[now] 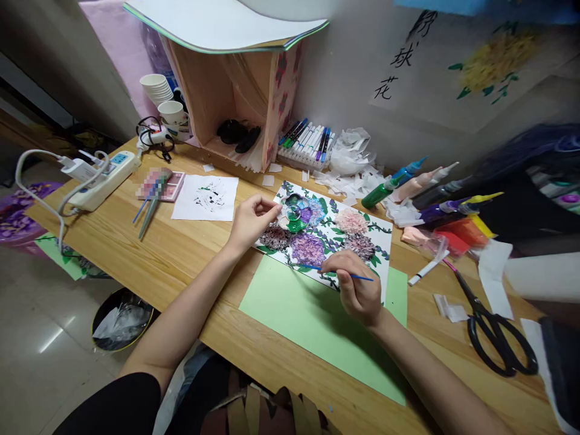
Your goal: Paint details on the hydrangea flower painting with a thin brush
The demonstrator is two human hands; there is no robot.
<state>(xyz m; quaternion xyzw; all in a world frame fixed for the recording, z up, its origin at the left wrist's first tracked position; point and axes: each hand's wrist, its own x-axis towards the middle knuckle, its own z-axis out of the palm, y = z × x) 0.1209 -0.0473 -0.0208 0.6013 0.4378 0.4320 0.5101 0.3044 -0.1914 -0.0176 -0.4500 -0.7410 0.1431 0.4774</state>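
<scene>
My left hand (256,220) pinches the edge of a small round paint palette (296,211) with green, purple and blue paint in its wells. The palette is over the upper left of a white sheet with painted flowers (351,222) in pink, purple and dark tones among green leaves. In my right hand (356,284) is a thin blue paintbrush (362,277), its tip pointing left near the lower purple flower. Under the painting lies a light green sheet (290,320), which sticks out toward me.
Black-handled scissors (492,338) lie at the right, near paint bottles (380,192). Markers (308,140) and a pink box (217,90) stand at the back. On the left are a paint-marked paper (206,208), brushes (154,202) and a power strip (106,178).
</scene>
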